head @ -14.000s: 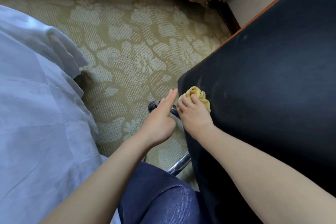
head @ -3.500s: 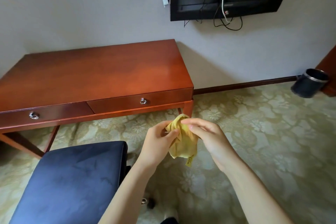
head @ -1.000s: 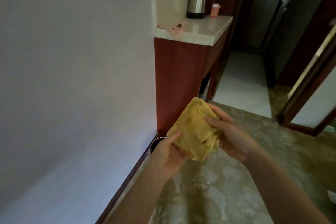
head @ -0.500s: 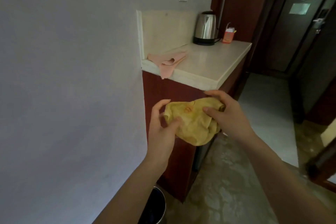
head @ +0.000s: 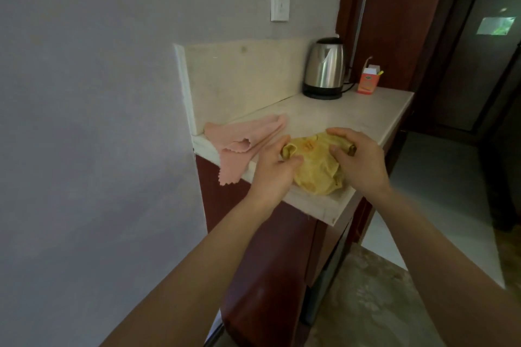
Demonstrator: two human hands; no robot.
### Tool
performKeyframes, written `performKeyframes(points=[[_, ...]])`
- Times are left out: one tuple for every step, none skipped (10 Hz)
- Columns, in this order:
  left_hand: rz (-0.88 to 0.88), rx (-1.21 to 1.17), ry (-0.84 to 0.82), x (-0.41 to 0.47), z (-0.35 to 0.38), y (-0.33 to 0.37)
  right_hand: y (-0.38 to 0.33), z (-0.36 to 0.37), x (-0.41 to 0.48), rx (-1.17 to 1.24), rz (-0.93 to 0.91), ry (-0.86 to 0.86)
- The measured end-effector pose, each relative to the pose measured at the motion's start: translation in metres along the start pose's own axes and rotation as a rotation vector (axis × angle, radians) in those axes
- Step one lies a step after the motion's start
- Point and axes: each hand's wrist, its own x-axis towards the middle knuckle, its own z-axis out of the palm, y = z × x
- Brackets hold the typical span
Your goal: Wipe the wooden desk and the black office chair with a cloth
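Note:
A crumpled yellow cloth lies on the pale stone counter near its front edge. My left hand grips the cloth's left end, thumb and fingers curled round a rolled corner. My right hand grips the right end the same way. Both hands rest over the counter top. The wooden desk and the black office chair are out of view.
A pink cloth lies at the counter's left corner, hanging over the edge. A steel kettle and a small orange box stand at the back. A wall socket is above. A dark doorway opens to the right.
I turned away from the desk and chair and walked up to the counter. Both hands brought the yellow cloth from mid-air down onto the counter top.

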Motion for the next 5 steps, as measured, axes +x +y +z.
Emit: performKeyframes(points=[[-0.052, 0.108, 0.029, 0.023, 0.014, -0.009, 0.030, -0.006, 0.022, -0.163, -0.023, -0.111], [-0.030, 0.443, 0.052, 0.030, 0.012, -0.022, 0.046, -0.015, 0.029, -0.341, -0.044, -0.239], [-0.119, 0.702, 0.076, 0.028, 0.014, -0.027, 0.051, -0.029, 0.038, -0.398, -0.117, -0.306], [-0.086, 0.745, 0.200, 0.010, 0.017, -0.022, 0.043, -0.031, 0.041, -0.308, -0.238, -0.378], [-0.077, 0.785, 0.362, -0.015, 0.013, -0.016, 0.021, -0.022, 0.034, -0.172, -0.328, -0.406]])
